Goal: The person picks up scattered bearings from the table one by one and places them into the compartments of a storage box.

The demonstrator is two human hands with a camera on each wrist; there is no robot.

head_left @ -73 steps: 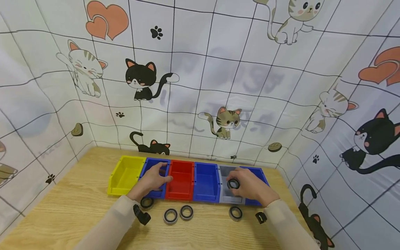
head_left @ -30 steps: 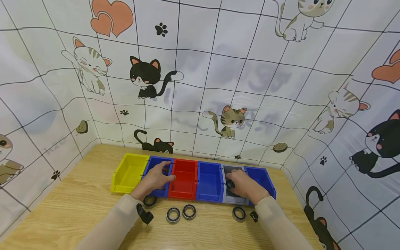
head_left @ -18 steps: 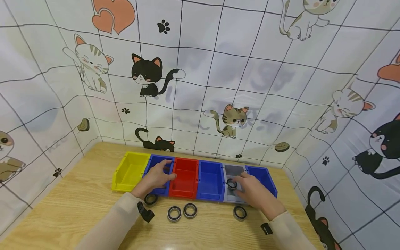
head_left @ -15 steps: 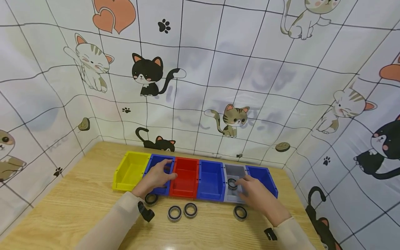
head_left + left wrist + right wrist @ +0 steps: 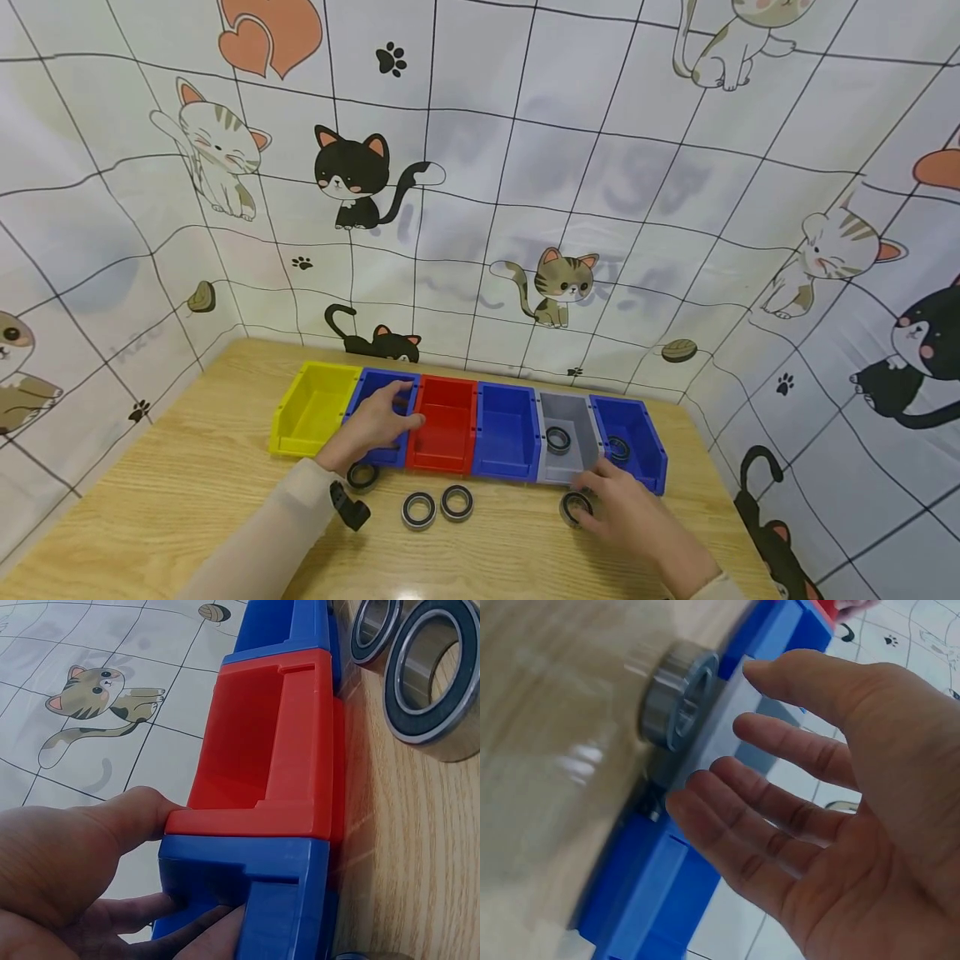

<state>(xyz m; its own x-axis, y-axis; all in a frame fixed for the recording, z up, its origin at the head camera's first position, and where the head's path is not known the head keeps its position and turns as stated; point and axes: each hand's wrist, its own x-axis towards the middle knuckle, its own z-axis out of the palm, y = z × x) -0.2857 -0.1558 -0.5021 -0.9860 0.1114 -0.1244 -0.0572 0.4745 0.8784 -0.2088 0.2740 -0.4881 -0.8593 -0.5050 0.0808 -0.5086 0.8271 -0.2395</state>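
Note:
My right hand [image 5: 626, 508] is over a ball bearing [image 5: 676, 697] on the table before the grey bin [image 5: 566, 473]. In the right wrist view its fingers are spread and apart from the bearing. One bearing [image 5: 558, 440] lies in the grey bin, and another bearing [image 5: 618, 448] sits in the right-hand blue bin [image 5: 645, 457]. My left hand [image 5: 372, 427] rests at the left-hand blue bin [image 5: 289, 859], its fingers reaching inside and its thumb by the rim of the red bin [image 5: 304, 750]. It holds no bearing that I can see.
Several bins stand joined in a row, from a yellow bin [image 5: 288, 442] at left through a middle blue bin [image 5: 504, 467]. In front lie a bearing [image 5: 363, 477] near the left wrist and two more, a bearing [image 5: 418, 511] and a bearing [image 5: 457, 503]. A cat-print sheet [image 5: 465, 167] hangs behind.
My right hand has let go of a bearing in the grey bin and moved down to the bearing in front. The left hand has stayed at its blue bin.

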